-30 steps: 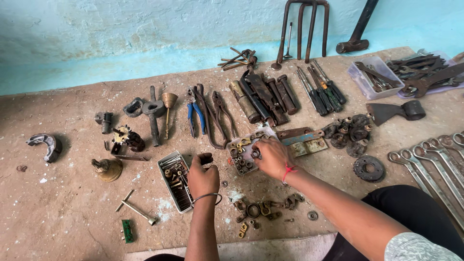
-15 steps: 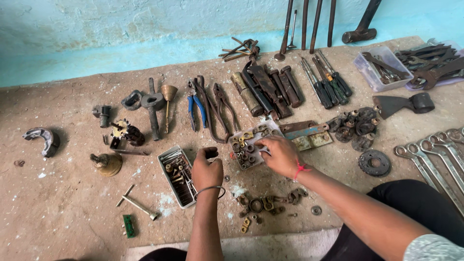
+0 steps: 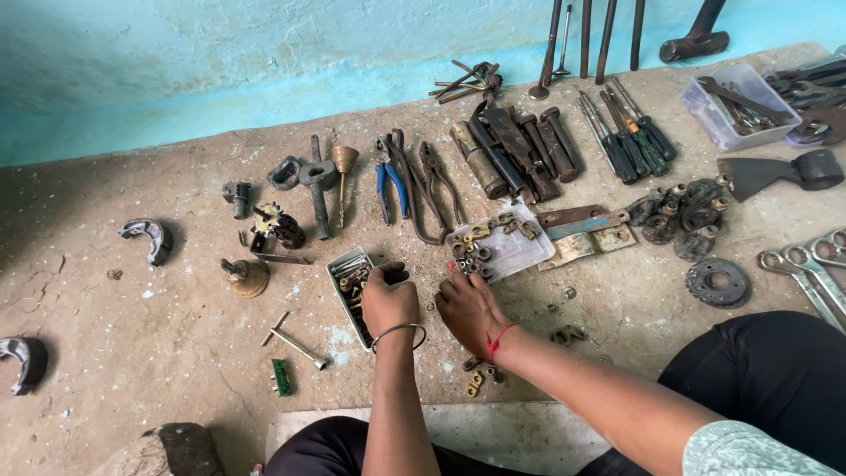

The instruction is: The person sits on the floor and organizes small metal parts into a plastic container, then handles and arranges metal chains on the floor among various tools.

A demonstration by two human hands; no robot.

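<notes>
My left hand [image 3: 389, 302] rests fingers-down at the right edge of a narrow metal tin [image 3: 350, 284] full of small screws and bits, curled over a small dark part [image 3: 394, 272]. Beside it, my right hand [image 3: 470, 310] lies palm-down on the concrete floor just below a clear plastic tray [image 3: 511, 251] of brass nuts and dark rings. Its fingers touch the tray's near edge; whether they pinch a piece I cannot tell. Loose brass fittings [image 3: 480, 377] lie under my right wrist.
Pliers [image 3: 414, 181], chisels and punches [image 3: 520, 150], screwdrivers [image 3: 627, 137], a clear box of tools [image 3: 736, 110], gears [image 3: 683, 211], a round flange [image 3: 718, 282] and spanners [image 3: 815, 269] are spread on the floor. A brass bell [image 3: 247, 276] and curved castings [image 3: 148, 236] lie left.
My right hand has drawn back from the plastic tray toward me and now lies next to my left hand. The camera view has tilted, shifting everything upward.
</notes>
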